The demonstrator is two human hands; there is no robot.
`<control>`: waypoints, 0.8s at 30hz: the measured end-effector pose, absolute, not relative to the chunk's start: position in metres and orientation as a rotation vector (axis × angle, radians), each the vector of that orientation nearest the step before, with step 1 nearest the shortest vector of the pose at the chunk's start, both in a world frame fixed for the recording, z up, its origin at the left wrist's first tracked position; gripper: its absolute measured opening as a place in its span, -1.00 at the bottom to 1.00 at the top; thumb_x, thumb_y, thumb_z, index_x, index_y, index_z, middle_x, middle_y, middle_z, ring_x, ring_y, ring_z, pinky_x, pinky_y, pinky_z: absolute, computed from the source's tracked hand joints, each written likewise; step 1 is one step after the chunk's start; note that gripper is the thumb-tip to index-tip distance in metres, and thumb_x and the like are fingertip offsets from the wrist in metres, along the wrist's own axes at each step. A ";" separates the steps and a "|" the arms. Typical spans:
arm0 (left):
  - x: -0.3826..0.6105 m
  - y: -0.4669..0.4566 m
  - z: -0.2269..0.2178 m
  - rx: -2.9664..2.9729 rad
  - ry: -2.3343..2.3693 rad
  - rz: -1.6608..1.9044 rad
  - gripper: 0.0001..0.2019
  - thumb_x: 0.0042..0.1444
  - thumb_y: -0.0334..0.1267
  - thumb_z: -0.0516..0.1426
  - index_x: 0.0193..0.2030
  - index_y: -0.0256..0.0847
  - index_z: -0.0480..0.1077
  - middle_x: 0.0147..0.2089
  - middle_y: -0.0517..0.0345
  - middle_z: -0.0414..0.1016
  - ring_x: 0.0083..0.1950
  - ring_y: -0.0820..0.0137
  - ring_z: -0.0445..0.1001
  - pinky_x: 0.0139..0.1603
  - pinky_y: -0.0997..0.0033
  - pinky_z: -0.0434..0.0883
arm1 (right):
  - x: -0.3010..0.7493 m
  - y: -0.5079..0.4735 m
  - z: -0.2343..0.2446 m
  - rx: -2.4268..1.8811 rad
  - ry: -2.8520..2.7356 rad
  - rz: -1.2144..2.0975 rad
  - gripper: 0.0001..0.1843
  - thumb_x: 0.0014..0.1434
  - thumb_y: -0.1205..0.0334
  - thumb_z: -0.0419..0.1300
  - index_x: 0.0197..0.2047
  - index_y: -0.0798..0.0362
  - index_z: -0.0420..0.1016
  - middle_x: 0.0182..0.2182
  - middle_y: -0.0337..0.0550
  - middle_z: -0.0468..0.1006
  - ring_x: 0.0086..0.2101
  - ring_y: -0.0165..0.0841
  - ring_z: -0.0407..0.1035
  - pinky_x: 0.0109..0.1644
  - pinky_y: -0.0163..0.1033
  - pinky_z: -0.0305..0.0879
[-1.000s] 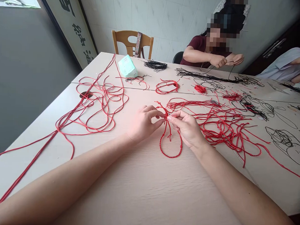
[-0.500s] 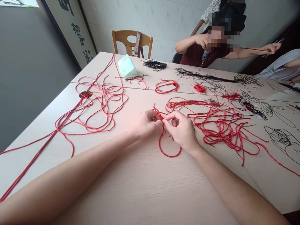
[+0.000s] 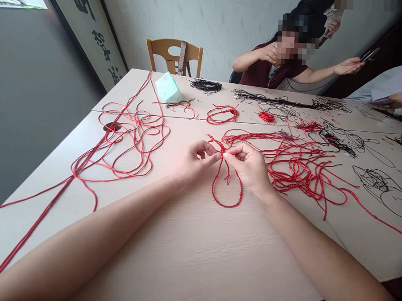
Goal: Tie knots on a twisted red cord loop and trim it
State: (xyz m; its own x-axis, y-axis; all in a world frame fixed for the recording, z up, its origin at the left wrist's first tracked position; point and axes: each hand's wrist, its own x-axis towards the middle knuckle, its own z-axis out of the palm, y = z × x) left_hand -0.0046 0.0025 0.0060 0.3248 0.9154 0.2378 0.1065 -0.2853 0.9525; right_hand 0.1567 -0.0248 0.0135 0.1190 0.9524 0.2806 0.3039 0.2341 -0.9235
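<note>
Red twisted cord is pinched near its knot by the right hand, while the left hand is set against the same spot, its grip unclear. Below the hands, a loop lies on the pale counter. The cord is judged light, soft and limp, best held at the knot. A red tangle lies just beside the right hand.
</note>
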 end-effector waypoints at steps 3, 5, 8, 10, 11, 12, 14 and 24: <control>-0.003 0.001 0.003 1.676 0.960 1.070 -0.77 0.02 -0.08 0.15 -0.34 -0.23 0.34 -0.32 0.16 0.40 -0.37 0.50 0.28 -0.37 0.48 0.23 | 0.156 -0.025 0.013 -1.241 -1.342 0.821 -0.86 -0.06 0.25 0.27 -0.44 0.07 0.37 -0.49 -0.23 0.46 -0.46 -0.43 0.32 -0.37 -0.30 0.22; -0.002 -0.001 0.002 1.729 0.967 1.121 -0.81 0.04 -0.12 0.14 -0.33 -0.22 0.34 -0.31 0.17 0.41 -0.37 0.50 0.28 -0.36 0.48 0.23 | 0.155 -0.025 0.013 -1.222 -1.288 0.915 -0.85 -0.08 0.26 0.28 -0.46 0.08 0.37 -0.53 -0.26 0.44 -0.49 -0.46 0.29 -0.38 -0.32 0.20; -0.001 -0.003 0.001 1.881 0.997 1.204 -0.90 0.06 -0.22 0.13 -0.34 -0.19 0.36 -0.31 0.18 0.45 -0.33 0.47 0.32 -0.26 0.44 0.27 | 0.153 -0.025 0.013 -1.189 -1.164 1.070 -0.84 -0.11 0.27 0.29 -0.46 0.08 0.37 -0.61 -0.34 0.35 -0.58 -0.53 0.16 -0.47 -0.36 0.11; -0.002 -0.002 0.000 1.986 1.025 1.245 -0.92 0.04 -0.25 0.14 -0.33 -0.18 0.40 -0.31 0.18 0.49 -0.31 0.44 0.34 -0.18 0.39 0.29 | 0.152 -0.025 0.013 -1.157 -1.089 1.138 -0.83 -0.13 0.27 0.30 -0.47 0.09 0.37 -0.64 -0.37 0.30 -0.62 -0.56 0.08 -0.52 -0.38 0.04; -0.002 -0.002 0.000 2.032 1.041 1.258 -0.92 0.04 -0.25 0.14 -0.32 -0.17 0.42 -0.31 0.18 0.51 -0.30 0.42 0.34 -0.16 0.37 0.29 | 0.152 -0.025 0.013 -1.148 -1.066 1.157 -0.82 -0.14 0.27 0.30 -0.47 0.09 0.37 -0.64 -0.38 0.29 -0.62 -0.57 0.05 -0.54 -0.38 0.00; -0.003 -0.001 0.000 2.074 1.057 1.265 -0.91 0.03 -0.24 0.15 -0.31 -0.16 0.44 -0.30 0.17 0.52 -0.29 0.41 0.35 -0.15 0.36 0.30 | 0.152 -0.025 0.013 -1.145 -1.052 1.170 -0.81 -0.14 0.26 0.31 -0.46 0.09 0.37 -0.64 -0.38 0.28 -0.63 -0.57 0.04 -0.55 -0.39 -0.02; -0.004 -0.001 0.000 2.143 1.091 1.265 -0.88 0.05 -0.21 0.14 -0.29 -0.14 0.46 -0.28 0.15 0.53 -0.25 0.37 0.37 -0.12 0.33 0.28 | 0.151 -0.025 0.013 -1.150 -1.048 1.172 -0.81 -0.14 0.24 0.31 -0.46 0.09 0.38 -0.63 -0.37 0.29 -0.62 -0.57 0.04 -0.56 -0.39 -0.04; -0.001 -0.002 -0.001 1.911 1.241 1.046 -0.88 -0.04 -0.22 0.10 -0.42 -0.20 0.43 -0.44 0.17 0.43 -0.39 0.40 0.29 -0.33 0.40 0.20 | 0.146 -0.025 0.000 -1.308 -1.352 0.797 -0.86 -0.05 0.20 0.23 -0.43 0.07 0.38 -0.59 -0.30 0.35 -0.56 -0.47 0.19 -0.49 -0.34 0.10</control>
State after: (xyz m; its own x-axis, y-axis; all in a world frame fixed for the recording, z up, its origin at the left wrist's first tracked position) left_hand -0.0014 -0.0016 -0.0011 0.2435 0.9283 0.2811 0.4339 -0.3634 0.8244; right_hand 0.1460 -0.0252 -0.0004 0.1414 0.9639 0.2256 0.2691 0.1819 -0.9458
